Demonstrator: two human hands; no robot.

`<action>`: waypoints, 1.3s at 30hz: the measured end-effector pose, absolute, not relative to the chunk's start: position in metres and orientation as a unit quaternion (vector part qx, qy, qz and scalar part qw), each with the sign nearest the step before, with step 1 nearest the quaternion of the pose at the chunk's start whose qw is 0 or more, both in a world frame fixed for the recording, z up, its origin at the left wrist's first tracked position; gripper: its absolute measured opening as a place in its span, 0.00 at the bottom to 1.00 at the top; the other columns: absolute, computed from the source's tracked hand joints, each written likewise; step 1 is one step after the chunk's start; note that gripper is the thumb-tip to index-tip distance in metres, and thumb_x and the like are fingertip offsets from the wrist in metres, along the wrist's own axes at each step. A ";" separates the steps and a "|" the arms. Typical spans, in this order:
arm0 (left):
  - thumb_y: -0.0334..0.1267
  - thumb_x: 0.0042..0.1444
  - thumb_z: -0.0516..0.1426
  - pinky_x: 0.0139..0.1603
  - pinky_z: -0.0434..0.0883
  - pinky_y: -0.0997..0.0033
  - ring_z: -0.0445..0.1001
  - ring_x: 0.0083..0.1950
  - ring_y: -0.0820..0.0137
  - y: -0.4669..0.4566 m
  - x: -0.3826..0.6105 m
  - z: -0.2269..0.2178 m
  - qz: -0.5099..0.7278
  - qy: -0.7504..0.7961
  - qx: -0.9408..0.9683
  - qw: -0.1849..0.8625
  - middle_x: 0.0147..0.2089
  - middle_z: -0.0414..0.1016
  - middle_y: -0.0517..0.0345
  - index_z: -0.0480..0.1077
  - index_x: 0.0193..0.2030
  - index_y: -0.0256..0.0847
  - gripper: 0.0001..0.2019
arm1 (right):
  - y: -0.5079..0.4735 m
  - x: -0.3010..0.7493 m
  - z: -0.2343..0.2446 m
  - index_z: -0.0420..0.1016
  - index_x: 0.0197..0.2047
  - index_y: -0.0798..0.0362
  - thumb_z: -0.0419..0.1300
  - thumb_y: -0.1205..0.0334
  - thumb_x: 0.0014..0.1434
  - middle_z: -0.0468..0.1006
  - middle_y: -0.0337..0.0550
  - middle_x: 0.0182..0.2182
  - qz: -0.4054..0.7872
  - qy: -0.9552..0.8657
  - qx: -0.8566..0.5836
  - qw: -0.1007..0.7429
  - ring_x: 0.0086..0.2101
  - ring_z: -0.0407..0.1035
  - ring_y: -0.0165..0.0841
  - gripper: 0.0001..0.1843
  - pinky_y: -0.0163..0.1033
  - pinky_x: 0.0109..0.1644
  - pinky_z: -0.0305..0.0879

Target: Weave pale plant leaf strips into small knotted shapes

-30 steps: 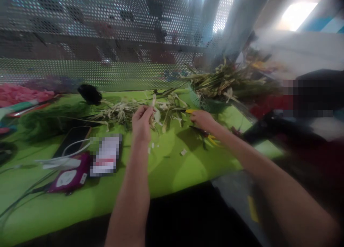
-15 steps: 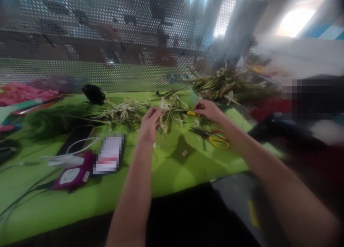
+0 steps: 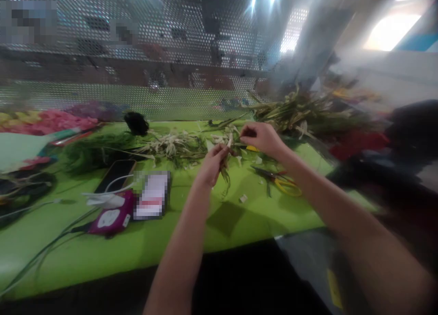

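Note:
My left hand (image 3: 214, 164) is closed on a pale plant sprig (image 3: 225, 171), whose whitish tip stands above the fingers and whose green leafy end hangs below. Close to its right, my right hand (image 3: 262, 137) is curled in a pinch near the tip; what it holds, if anything, is too small to make out. A small yellow object (image 3: 252, 148) lies beneath the right hand. Nearer to me are scissors (image 3: 287, 186) with yellow handles, blades pointing left. To the left of my hands spreads a heap of pale, dry-looking sprigs (image 3: 171, 144).
A large bundle of green stalks (image 3: 294, 109) lies at the back right before a perforated metal panel (image 3: 191, 96). On the left are two phones (image 3: 152, 201), a purple power strip (image 3: 112, 217) with cables, green netting-like material (image 3: 92, 150) and pink material (image 3: 65, 123).
My left hand has moved right with the sprig, toward my right hand. My right hand has shifted slightly off the yellow object. The whole view has swung a little left.

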State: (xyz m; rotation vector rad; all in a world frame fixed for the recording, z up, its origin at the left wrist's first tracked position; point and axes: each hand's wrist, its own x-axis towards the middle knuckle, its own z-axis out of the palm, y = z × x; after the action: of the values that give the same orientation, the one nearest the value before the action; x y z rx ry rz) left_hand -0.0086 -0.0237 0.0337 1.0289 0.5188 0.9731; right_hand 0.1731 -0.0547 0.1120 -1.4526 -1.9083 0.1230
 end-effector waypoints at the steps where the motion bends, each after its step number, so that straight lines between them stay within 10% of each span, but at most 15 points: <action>1: 0.44 0.48 0.65 0.21 0.57 0.82 0.60 0.22 0.82 -0.024 -0.009 0.034 0.443 0.239 0.465 0.728 0.27 0.69 0.63 0.64 0.30 0.39 0.15 | -0.055 0.173 0.113 0.76 0.32 0.55 0.63 0.63 0.51 0.76 0.38 0.26 0.043 -0.740 -0.565 0.362 0.28 0.66 0.29 0.05 0.34 0.35 0.60; 10: 0.43 0.46 0.65 0.25 0.57 0.80 0.60 0.25 0.81 -0.019 -0.007 0.028 0.469 0.258 0.457 0.710 0.27 0.64 0.65 0.67 0.31 0.39 0.14 | -0.064 0.174 0.117 0.76 0.31 0.54 0.64 0.60 0.53 0.77 0.38 0.26 0.024 -0.741 -0.566 0.361 0.28 0.67 0.30 0.06 0.34 0.34 0.59; 22: 0.33 0.51 0.57 0.30 0.55 0.76 0.60 0.28 0.76 -0.014 -0.005 0.019 0.437 0.331 0.700 0.458 0.25 0.65 0.63 0.69 0.29 0.38 0.02 | -0.082 0.158 0.131 0.78 0.35 0.53 0.56 0.62 0.62 0.77 0.46 0.33 -0.104 -0.843 -0.507 0.150 0.35 0.68 0.36 0.10 0.38 0.40 0.55; 33: 0.39 0.58 0.55 0.34 0.60 0.75 0.62 0.33 0.73 -0.028 -0.008 0.034 0.396 0.230 0.685 0.566 0.30 0.66 0.60 0.70 0.33 0.39 0.07 | -0.047 0.186 0.103 0.79 0.32 0.53 0.61 0.57 0.56 0.78 0.41 0.29 0.031 -0.788 -0.538 0.298 0.31 0.68 0.32 0.09 0.35 0.37 0.59; 39: 0.40 0.58 0.57 0.30 0.56 0.75 0.58 0.29 0.75 -0.024 -0.008 0.031 0.431 0.272 0.636 0.580 0.28 0.62 0.62 0.69 0.35 0.40 0.06 | -0.067 0.179 0.085 0.78 0.46 0.52 0.63 0.56 0.54 0.77 0.44 0.39 0.099 -0.714 -0.569 0.395 0.28 0.65 0.29 0.17 0.35 0.32 0.59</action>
State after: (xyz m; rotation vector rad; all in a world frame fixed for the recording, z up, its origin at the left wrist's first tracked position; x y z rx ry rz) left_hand -0.0082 -0.0239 0.0307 1.4858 0.6364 1.0080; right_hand 0.1791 -0.0672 0.0852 -1.4437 -1.8109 0.2498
